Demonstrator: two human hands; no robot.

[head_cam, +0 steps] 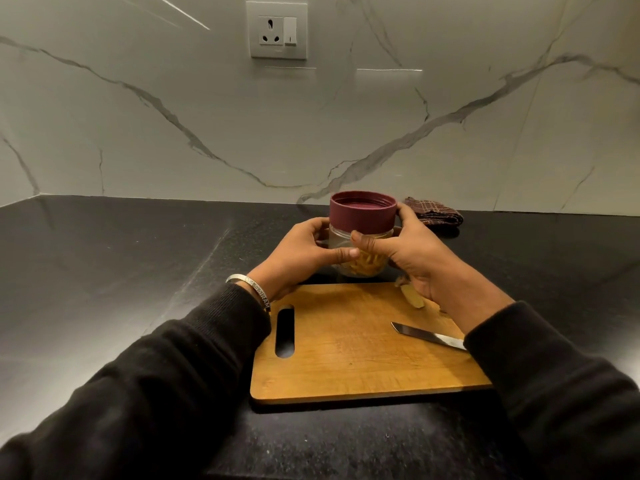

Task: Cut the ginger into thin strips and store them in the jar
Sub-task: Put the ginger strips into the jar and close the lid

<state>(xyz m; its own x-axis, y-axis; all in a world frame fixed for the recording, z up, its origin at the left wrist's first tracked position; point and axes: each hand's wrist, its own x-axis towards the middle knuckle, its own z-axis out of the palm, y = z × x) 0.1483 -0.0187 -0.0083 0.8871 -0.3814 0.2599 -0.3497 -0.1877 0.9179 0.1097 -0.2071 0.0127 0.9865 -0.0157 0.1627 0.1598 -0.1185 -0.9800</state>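
A clear jar [363, 237] with a maroon lid [362, 210] on top stands on the black counter just behind the wooden cutting board [353, 355]. Pale yellow ginger strips [367, 266] lie in its bottom. My left hand [301, 252] grips the jar's left side, thumb across the front. My right hand [412, 252] grips the right side, thumb on the front and fingers reaching up beside the lid. A leftover ginger piece [412, 295] lies on the board's far right corner, partly under my right hand. A knife blade [427, 336] rests on the board's right side, its handle hidden by my sleeve.
A folded dark checked cloth [434, 212] lies against the marble wall, right of the jar. A wall socket [277, 29] sits high on the backsplash. The black counter [121, 271] stretches left and right of the board.
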